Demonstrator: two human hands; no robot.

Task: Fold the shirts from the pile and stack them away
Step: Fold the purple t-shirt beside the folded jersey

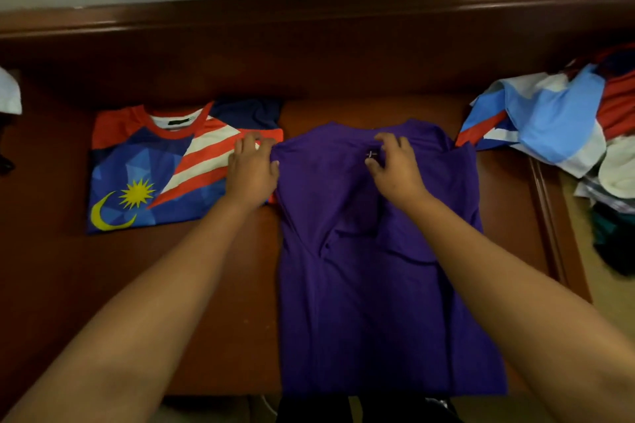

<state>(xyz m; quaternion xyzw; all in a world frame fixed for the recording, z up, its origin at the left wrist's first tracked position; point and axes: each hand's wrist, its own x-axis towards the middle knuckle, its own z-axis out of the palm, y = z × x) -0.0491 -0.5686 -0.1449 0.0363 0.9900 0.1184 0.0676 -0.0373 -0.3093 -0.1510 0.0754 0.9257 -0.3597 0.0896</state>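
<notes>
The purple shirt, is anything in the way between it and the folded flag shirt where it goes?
Nothing visible blocks it. The purple shirt lies right beside the folded flag shirt, whose top is bare. Only the left hand overlaps that shirt's right edge, while the right hand pinches the purple shirt.

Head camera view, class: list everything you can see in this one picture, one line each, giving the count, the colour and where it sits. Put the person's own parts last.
purple shirt: 1, purple, spread flat at the table's centre, hem at the near edge
folded jersey: 1, blue, red and white with a yellow moon and star, left of the purple shirt
pile of shirts: 1 heap, light blue, white, red and dark pieces, at the table's right end
table: 1, reddish-brown wood, under everything
white object: 1, far left edge, cut off, cannot tell what
left hand: 1, gripping the purple shirt's left shoulder
right hand: 1, fingers pinching fabric below the collar
</notes>
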